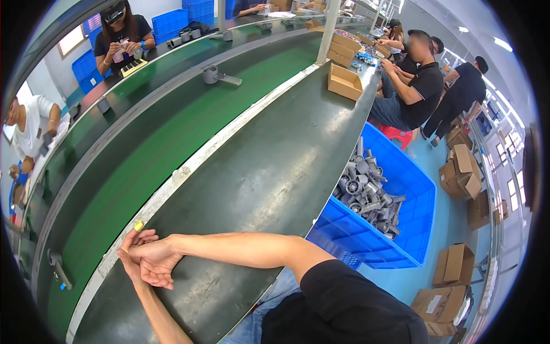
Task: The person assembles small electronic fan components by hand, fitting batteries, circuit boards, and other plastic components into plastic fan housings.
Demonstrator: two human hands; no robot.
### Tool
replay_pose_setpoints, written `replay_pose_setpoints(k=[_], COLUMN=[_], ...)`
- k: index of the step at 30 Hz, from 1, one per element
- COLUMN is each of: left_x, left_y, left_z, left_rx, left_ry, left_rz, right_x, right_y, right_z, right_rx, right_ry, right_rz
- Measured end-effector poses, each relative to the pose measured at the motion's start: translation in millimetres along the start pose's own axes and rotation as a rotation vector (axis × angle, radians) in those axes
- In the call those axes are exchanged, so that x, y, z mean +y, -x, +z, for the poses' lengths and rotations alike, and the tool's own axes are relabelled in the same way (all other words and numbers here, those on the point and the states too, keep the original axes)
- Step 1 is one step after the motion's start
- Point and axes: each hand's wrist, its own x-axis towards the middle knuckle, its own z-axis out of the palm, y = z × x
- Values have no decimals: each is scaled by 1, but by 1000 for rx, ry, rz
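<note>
- The right hand (153, 259) lies low and left in the frame, its forearm reaching across from the right; its fingers are loosely spread and hold nothing, and it rests over the left hand.
- The left hand (133, 252) comes up from the bottom edge beneath it, fingers half curled and empty; the two hands cross at the wrists and touch.
- Both rest on the dark worktop (269, 172), a long strip running from the lower left towards the upper right of the frame.
- A small yellow piece (138, 226) lies just above the fingertips, on the pale edge strip of the worktop.
- Left of that strip runs the green conveyor belt (172, 137), on the same diagonal.
- On the belt, upper middle, lies a grey metal part (217, 75), round body to the left, flat handle pointing right.
- Right of centre, a blue crate (395, 241) holds a heap of grey parts (366, 192).
</note>
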Motion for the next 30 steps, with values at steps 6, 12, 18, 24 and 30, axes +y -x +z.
replay_pose_setpoints(k=[6, 12, 18, 24, 30], left_x=[-3, 0, 11, 6, -8], left_y=[1, -18, -15, -13, -13], left_z=[-5, -8, 6, 9, -8], left_rx=[151, 274, 184, 263, 306], left_ry=[11, 82, -146, -443, -940], left_rz=[-83, -99, -55, 68, 126], right_x=[0, -2, 65, 153, 155], right_y=[8, 54, 197, 438, 672], right_z=[5, 36, 116, 119, 68], right_rx=[71, 385, 1378, 2638, 3098], right_ry=[22, 73, 475, 942, 711], right_rz=[-166, -410, -443, -706, -570])
